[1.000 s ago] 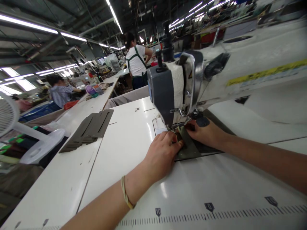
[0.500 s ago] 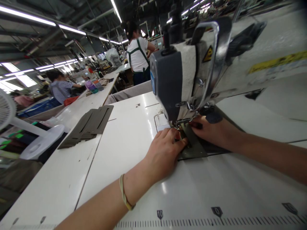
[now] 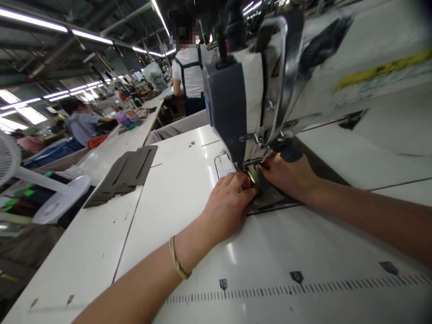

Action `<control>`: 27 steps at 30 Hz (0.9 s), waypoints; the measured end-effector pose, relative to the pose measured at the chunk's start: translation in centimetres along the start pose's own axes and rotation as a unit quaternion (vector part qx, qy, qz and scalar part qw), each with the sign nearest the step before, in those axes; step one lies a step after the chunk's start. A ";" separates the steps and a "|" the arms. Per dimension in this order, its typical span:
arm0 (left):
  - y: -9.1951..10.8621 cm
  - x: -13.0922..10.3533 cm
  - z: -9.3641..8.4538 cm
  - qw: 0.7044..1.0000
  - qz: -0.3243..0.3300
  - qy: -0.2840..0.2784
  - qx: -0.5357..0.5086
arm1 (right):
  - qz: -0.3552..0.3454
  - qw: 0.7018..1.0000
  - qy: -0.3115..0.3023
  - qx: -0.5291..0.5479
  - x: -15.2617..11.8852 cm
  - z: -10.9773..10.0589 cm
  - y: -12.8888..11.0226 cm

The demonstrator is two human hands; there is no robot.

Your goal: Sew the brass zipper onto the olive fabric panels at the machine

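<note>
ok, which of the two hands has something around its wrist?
The left hand: a pale, twisted bracelet circles its wrist. The right hand shows a bare wrist and forearm.

The olive-grey fabric piece (image 3: 270, 193) lies flat beneath the needle end of the sewing machine (image 3: 226, 103) and reaches out on its near side, with a fairly straight near edge. A narrow strip of brassy, tooth-like marks (image 3: 251, 177) runs along it, just in front of the machine's foot. Dark material (image 3: 322, 166) spreads flat to the machine's right; whether it joins the piece cannot be told.
</note>
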State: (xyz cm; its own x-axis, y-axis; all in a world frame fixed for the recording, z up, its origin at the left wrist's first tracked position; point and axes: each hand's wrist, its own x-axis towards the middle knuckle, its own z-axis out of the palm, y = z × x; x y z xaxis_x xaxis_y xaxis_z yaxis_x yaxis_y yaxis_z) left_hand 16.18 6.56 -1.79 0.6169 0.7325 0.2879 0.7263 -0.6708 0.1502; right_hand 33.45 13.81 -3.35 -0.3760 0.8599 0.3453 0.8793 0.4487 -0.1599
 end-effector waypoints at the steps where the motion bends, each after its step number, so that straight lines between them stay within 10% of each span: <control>1: 0.1 -0.2 0.0 1.000 0.002 0.004 -0.002 | -0.017 1.000 0.006 0.015 -0.3 -0.1 0.1; 9: 1.2 -2.7 0.5 0.991 -0.037 0.120 -0.053 | -0.307 0.933 0.111 0.154 -7.2 -1.6 0.7; 27: 1.9 -1.7 -0.1 0.992 0.043 0.100 0.066 | -0.311 0.926 0.110 0.181 -6.6 -2.0 0.2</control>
State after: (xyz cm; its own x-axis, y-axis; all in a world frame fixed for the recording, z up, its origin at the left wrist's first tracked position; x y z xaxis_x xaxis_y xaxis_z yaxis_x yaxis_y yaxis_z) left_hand 16.46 4.06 -1.92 0.6157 0.6261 0.4784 0.7151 -0.6990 -0.0055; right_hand 36.63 7.75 -3.83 -0.6731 0.3549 0.6489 0.3416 0.9273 -0.1528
